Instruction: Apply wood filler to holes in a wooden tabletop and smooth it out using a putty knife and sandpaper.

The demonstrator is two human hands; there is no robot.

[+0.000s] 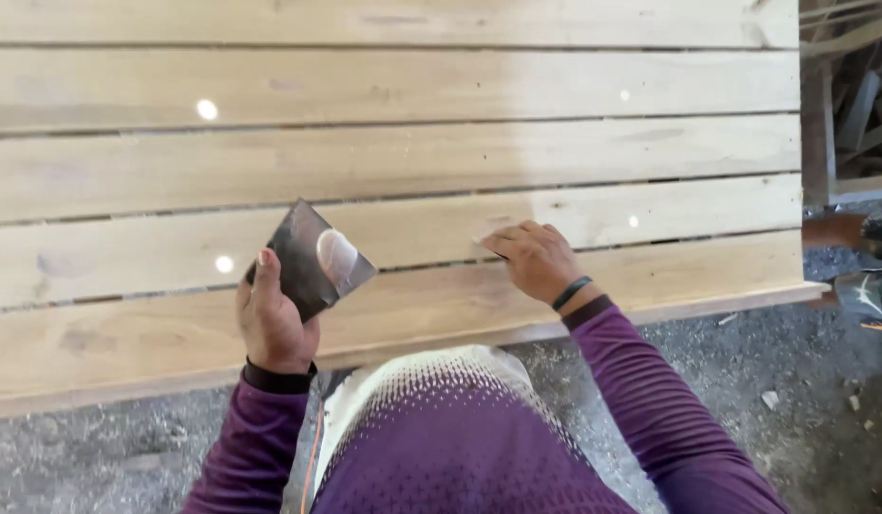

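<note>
Dark metal scraper blade (pixel 312 259), pale filler dab on it, clamped in left hand (pixel 272 319) over wood planks (pixel 393 162). Right hand (pixel 536 262) w/ fingers curled, pressing plank seam. Gravel floor (pixel 745 381) below.

Pale wooden planks (pixel 393 162) are lying side by side with narrow dark gaps between them, forming a slatted tabletop. Below its near edge, a grey floor (pixel 98 457) is showing, with sawdust and small chips (pixel 770 400) lying on it.
</note>
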